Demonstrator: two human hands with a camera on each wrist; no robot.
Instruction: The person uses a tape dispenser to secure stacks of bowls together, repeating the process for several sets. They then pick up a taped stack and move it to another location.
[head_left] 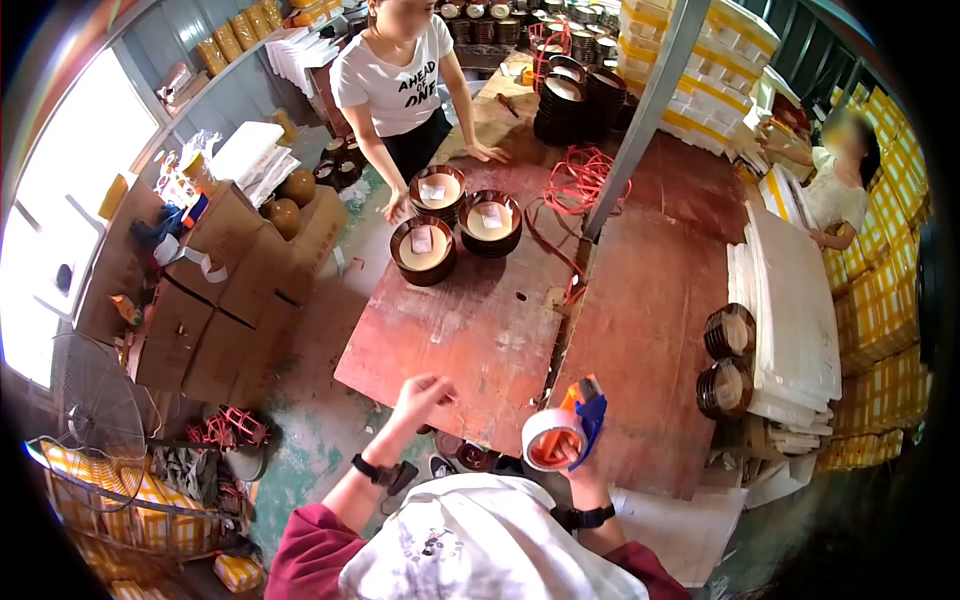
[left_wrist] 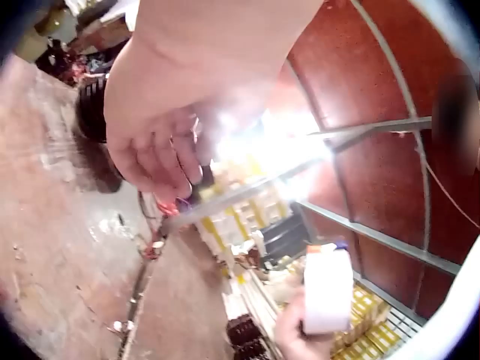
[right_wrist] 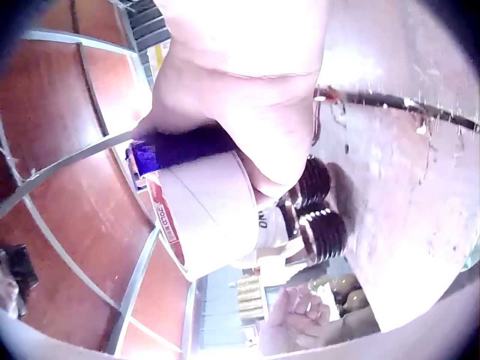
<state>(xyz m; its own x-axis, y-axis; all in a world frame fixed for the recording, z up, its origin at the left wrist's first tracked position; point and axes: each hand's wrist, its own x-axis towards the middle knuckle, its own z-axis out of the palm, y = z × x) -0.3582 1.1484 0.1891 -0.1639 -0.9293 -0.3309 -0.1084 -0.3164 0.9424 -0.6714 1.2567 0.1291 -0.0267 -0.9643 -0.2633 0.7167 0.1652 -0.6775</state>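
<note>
My right hand (head_left: 587, 474) grips a tape dispenser (head_left: 592, 405) with an orange and blue body and a wide roll of white tape (head_left: 545, 436). In the right wrist view the roll's pale side and a strip of red print show below the hand (right_wrist: 240, 112). My left hand (head_left: 424, 400) is raised near the front edge of the table (head_left: 450, 350), its fingers loosely curled with nothing visible in them. Farther along the table stand three stacks of dark brown bowls, a front one (head_left: 423, 248), a right one (head_left: 489, 222) and a back one (head_left: 436, 188), each topped with a small label.
Across the table a person in a white shirt (head_left: 395, 80) leans with one hand on it. A metal post (head_left: 645, 120) rises beside tangled red strapping (head_left: 585, 180). Two bowl stacks lie sideways by white foam sheets (head_left: 785, 300) at right. Cardboard boxes (head_left: 220, 330) stand left.
</note>
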